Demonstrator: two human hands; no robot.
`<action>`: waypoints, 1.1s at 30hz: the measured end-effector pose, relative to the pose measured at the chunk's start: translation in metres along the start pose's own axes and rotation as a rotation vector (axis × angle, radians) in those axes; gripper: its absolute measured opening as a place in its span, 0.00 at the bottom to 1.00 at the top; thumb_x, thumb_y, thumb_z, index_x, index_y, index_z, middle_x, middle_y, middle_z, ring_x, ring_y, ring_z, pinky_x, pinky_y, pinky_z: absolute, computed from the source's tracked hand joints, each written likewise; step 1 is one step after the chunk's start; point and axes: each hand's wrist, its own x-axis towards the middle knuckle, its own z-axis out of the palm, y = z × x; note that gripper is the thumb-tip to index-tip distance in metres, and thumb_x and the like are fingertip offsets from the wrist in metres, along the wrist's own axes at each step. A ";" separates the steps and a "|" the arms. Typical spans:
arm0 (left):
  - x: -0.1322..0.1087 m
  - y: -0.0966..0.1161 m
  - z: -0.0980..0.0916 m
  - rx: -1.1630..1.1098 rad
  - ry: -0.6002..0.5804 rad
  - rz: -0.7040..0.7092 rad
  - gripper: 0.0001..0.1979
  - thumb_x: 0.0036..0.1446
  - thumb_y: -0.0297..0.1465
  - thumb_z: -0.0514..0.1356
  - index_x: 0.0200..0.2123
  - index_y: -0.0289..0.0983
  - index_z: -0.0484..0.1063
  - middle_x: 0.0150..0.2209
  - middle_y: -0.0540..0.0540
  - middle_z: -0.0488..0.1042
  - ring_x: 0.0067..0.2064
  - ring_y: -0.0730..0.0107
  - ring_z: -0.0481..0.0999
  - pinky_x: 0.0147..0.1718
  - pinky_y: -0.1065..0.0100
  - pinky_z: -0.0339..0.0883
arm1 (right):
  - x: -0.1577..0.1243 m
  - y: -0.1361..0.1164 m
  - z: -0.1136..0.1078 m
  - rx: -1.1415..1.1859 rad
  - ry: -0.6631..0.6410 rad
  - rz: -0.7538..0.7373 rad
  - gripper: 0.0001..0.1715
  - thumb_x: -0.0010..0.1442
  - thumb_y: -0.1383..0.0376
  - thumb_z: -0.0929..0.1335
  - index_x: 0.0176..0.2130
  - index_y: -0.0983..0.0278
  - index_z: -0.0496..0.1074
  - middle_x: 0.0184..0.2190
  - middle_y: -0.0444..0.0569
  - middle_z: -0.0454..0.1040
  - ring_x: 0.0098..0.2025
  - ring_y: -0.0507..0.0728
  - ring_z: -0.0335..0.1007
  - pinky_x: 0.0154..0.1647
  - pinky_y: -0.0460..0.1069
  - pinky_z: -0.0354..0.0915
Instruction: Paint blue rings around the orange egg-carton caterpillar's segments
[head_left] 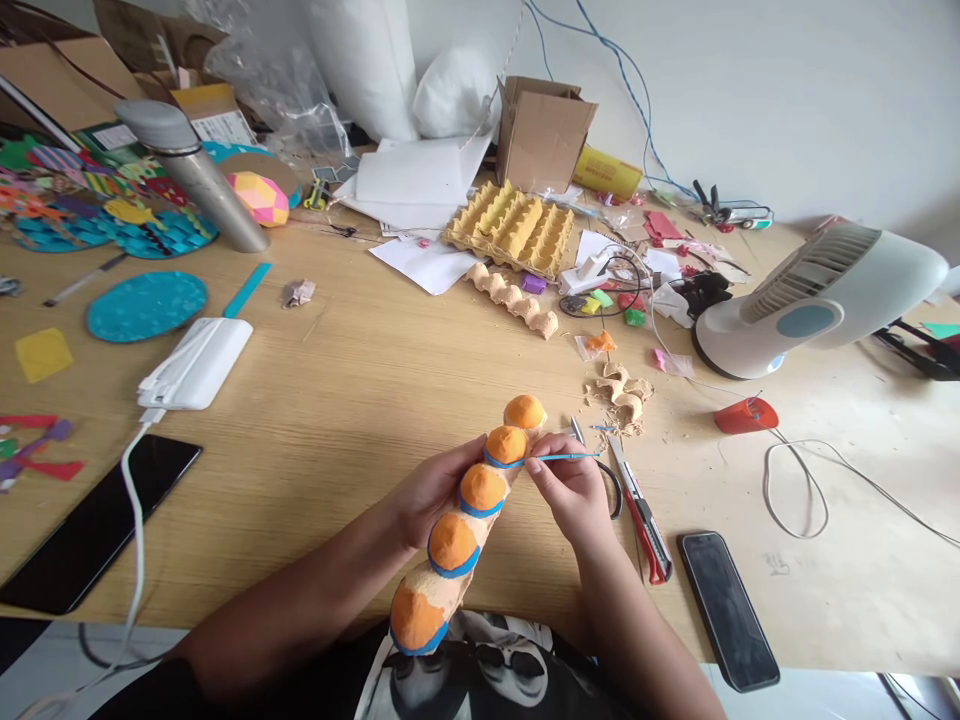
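Note:
A strip cut from an egg carton point(454, 545) slants from my lap up over the table edge, its several bumps covered in orange clay. Bands of blue clay curve along the lower rims of most bumps. My left hand point(439, 490) is closed around the strip's left side near the middle. With thumb and forefinger, my right hand point(574, 490) pinches a thin blue clay strip point(566, 457), one end of which lies along the second bump from the top. The topmost bump point(524, 411) shows orange without a blue band.
A red utility knife point(645, 520) and partly hidden scissors point(613, 490) lie beside my right hand. Further right are a phone point(729, 610) and a white fan point(810, 300). A power bank point(196, 362) and a dark tablet-like device point(101, 520) lie left. Egg-carton trays point(514, 228) stand behind.

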 end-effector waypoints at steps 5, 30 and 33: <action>-0.001 0.004 0.003 -0.029 0.003 -0.110 0.17 0.68 0.44 0.59 0.33 0.38 0.75 0.21 0.51 0.72 0.21 0.73 0.72 0.23 0.73 0.62 | -0.001 0.004 -0.005 -0.067 -0.019 -0.018 0.15 0.62 0.51 0.75 0.36 0.60 0.75 0.32 0.46 0.73 0.33 0.54 0.67 0.33 0.48 0.65; -0.005 0.005 0.014 0.038 0.026 -0.053 0.13 0.68 0.38 0.60 0.37 0.37 0.79 0.24 0.51 0.74 0.22 0.75 0.70 0.26 0.73 0.61 | 0.005 -0.010 -0.010 -0.029 -0.083 0.052 0.18 0.59 0.50 0.76 0.36 0.60 0.73 0.30 0.45 0.71 0.30 0.53 0.64 0.29 0.48 0.61; -0.003 0.005 0.010 0.053 0.032 -0.056 0.13 0.68 0.38 0.60 0.36 0.37 0.78 0.23 0.51 0.72 0.22 0.75 0.68 0.25 0.73 0.61 | 0.005 -0.011 -0.010 -0.030 -0.082 0.075 0.19 0.59 0.49 0.76 0.35 0.60 0.72 0.30 0.45 0.70 0.29 0.52 0.62 0.28 0.47 0.59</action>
